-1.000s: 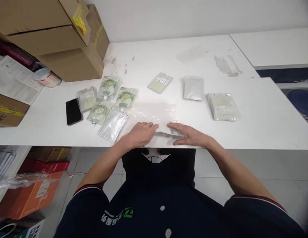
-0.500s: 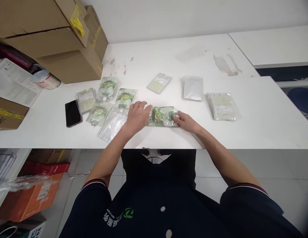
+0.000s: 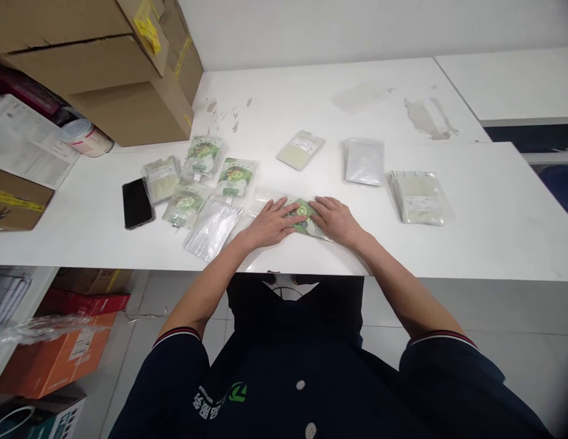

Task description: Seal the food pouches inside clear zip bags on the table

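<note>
A green pouch with a kiwi picture (image 3: 302,210) lies flat near the table's front edge, with clear plastic showing to its left. My left hand (image 3: 273,224) rests on its left part, fingers stretched out. From the other side, my right hand (image 3: 336,221) lies flat over its right part, fingers extended. Both palms hide much of the pouch. Just left of my left hand are clear plastic bags (image 3: 211,230) and several similar kiwi pouches, one of them a green pouch (image 3: 235,178) lying beside the bags.
A black phone (image 3: 137,203) lies at the left by a labelled pouch (image 3: 161,178). Farther back sit a single labelled packet (image 3: 301,149), a stack of silvery bags (image 3: 363,161) and a stack of labelled pouches (image 3: 420,198). Cardboard boxes (image 3: 132,110) and a can (image 3: 86,138) stand at the left.
My left hand has slid right onto the pouch and flattened. My right hand has let go of the pouch's right end and now lies flat on it. The view has shifted slightly.
</note>
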Tool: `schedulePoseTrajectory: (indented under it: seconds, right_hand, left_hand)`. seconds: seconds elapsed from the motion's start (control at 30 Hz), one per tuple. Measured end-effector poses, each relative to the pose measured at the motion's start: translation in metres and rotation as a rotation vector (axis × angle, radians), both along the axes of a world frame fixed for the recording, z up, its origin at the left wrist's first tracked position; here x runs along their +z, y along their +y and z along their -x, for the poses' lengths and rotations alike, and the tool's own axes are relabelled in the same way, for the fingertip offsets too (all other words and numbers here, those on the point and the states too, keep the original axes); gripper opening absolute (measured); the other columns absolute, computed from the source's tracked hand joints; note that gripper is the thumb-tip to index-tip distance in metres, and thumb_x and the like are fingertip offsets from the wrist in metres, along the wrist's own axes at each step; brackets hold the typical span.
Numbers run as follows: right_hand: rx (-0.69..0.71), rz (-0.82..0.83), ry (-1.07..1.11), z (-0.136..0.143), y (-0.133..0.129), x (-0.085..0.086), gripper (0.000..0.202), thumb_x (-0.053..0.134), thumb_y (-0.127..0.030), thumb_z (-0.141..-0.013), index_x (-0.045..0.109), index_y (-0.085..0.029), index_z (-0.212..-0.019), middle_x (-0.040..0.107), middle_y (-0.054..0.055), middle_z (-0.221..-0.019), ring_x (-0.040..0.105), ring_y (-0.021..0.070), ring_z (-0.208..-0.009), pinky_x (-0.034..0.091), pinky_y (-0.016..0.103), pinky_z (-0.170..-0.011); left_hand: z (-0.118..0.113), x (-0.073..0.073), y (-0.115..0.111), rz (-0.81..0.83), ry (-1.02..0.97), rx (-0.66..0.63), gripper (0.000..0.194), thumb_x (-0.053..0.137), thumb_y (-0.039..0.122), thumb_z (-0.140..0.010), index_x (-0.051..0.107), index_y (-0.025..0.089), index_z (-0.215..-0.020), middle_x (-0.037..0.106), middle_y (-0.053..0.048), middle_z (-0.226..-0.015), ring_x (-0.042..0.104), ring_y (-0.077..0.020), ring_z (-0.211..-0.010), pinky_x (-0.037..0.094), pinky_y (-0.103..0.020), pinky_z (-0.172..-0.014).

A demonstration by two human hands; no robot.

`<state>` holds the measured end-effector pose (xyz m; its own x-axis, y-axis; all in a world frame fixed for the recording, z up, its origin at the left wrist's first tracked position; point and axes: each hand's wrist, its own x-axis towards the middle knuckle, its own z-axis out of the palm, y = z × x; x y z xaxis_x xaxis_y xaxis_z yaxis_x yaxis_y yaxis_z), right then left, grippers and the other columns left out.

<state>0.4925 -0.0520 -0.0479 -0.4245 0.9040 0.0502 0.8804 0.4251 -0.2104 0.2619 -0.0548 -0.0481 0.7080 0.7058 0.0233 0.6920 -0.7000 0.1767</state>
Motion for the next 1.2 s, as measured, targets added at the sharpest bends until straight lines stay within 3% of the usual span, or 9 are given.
schedulePoseTrajectory:
  seconds: [0.07, 0.17, 0.33, 0.57, 0.67, 0.8, 0.9, 1.03, 1.2]
  right_hand:
    - [-0.067, 0.017, -0.071, 0.007, -0.01, -0.001, 0.044, 0.041, -0.039, -0.099, 0.058, -0.015, -0.131, 0.058, 0.02, -0.128, 0.05, 0.0363, -0.114, 0.046, 0.048, -0.088]
    - [-0.186, -0.016, -0.171, 0.018, -0.036, -0.001, 0.045, 0.04, -0.042, -0.099, 0.062, -0.007, -0.119, 0.061, 0.023, -0.107, 0.052, 0.0347, -0.098, 0.045, 0.042, -0.075]
    - [-0.194, -0.05, -0.21, 0.027, -0.067, -0.004, 0.043, 0.039, -0.041, -0.1, 0.062, -0.005, -0.107, 0.058, 0.02, -0.097, 0.048, 0.0298, -0.09, 0.04, 0.038, -0.073]
    - [-0.115, -0.16, -0.193, 0.025, -0.066, -0.009, 0.042, 0.034, -0.037, -0.101, 0.064, -0.007, -0.1, 0.057, 0.018, -0.09, 0.045, 0.0288, -0.084, 0.039, 0.041, -0.076]
    - [-0.107, -0.165, -0.144, 0.024, -0.069, -0.011, 0.043, 0.033, -0.037, -0.102, 0.064, -0.007, -0.1, 0.057, 0.018, -0.091, 0.047, 0.0291, -0.087, 0.041, 0.042, -0.08]
    - [-0.186, -0.063, -0.01, 0.019, -0.065, -0.01, 0.045, 0.039, -0.043, -0.099, 0.064, -0.006, -0.108, 0.057, 0.022, -0.1, 0.049, 0.0322, -0.094, 0.045, 0.043, -0.08]
    - [-0.269, 0.007, 0.221, 0.006, -0.04, -0.007, 0.051, 0.046, -0.046, -0.096, 0.055, -0.011, -0.133, 0.052, 0.024, -0.125, 0.05, 0.0351, -0.109, 0.047, 0.048, -0.085]
    - [-0.195, 0.275, 0.754, -0.013, 0.012, -0.005, 0.069, 0.055, -0.044, -0.091, 0.034, -0.025, -0.154, 0.057, 0.014, -0.123, 0.056, 0.0257, -0.108, 0.048, 0.046, -0.094]
    - [-0.033, 0.59, 1.245, -0.012, 0.047, -0.004, 0.054, 0.071, -0.042, -0.075, 0.065, -0.023, -0.126, 0.059, -0.001, -0.084, 0.054, 0.014, -0.078, 0.05, 0.034, -0.08]
  left_hand:
    - [0.001, 0.004, -0.003, -0.049, -0.015, 0.031, 0.041, 0.045, 0.025, -0.098, 0.055, 0.037, -0.136, 0.044, -0.002, -0.153, 0.027, -0.0326, -0.147, 0.027, -0.058, -0.116]
    - [0.001, 0.003, -0.015, -0.091, -0.093, 0.383, 0.034, 0.041, 0.022, -0.098, 0.064, 0.024, -0.123, 0.061, -0.012, -0.131, 0.048, -0.0305, -0.129, 0.04, -0.048, -0.105]
    - [-0.006, 0.004, -0.017, 0.134, -0.15, 0.835, 0.044, 0.039, 0.049, -0.099, 0.062, 0.015, -0.111, 0.067, -0.015, -0.107, 0.061, -0.0298, -0.104, 0.048, -0.041, -0.086]
    - [-0.035, 0.007, 0.014, 0.254, -0.291, 0.891, 0.029, 0.05, 0.048, -0.092, 0.05, 0.021, -0.081, 0.064, -0.011, -0.097, 0.06, -0.0281, -0.097, 0.045, -0.037, -0.078]
    - [-0.044, -0.001, 0.016, 0.348, -0.627, 0.938, 0.019, 0.056, 0.038, -0.09, 0.049, 0.021, -0.096, 0.062, -0.003, -0.081, 0.06, -0.0197, -0.076, 0.044, -0.032, -0.07]
    - [-0.047, -0.012, 0.011, 0.393, -1.036, 0.941, 0.046, 0.063, 0.026, -0.086, 0.047, 0.023, -0.128, 0.062, 0.002, -0.077, 0.057, -0.0135, -0.063, 0.046, -0.028, -0.066]
    - [-0.047, -0.017, 0.009, 0.352, -1.173, 0.812, 0.051, 0.063, 0.022, -0.084, 0.053, 0.026, -0.134, 0.069, 0.0, -0.087, 0.059, -0.0127, -0.066, 0.05, -0.029, -0.069]
    - [-0.046, -0.021, 0.015, 0.377, -1.262, 0.677, 0.022, 0.059, 0.023, -0.083, 0.075, 0.021, -0.098, 0.075, -0.004, -0.094, 0.065, -0.0161, -0.081, 0.053, -0.032, -0.08]
    - [-0.043, -0.017, 0.02, 0.443, -1.308, 0.692, 0.022, 0.066, 0.027, -0.08, 0.077, 0.018, -0.097, 0.076, -0.006, -0.101, 0.067, -0.0193, -0.093, 0.053, -0.036, -0.089]
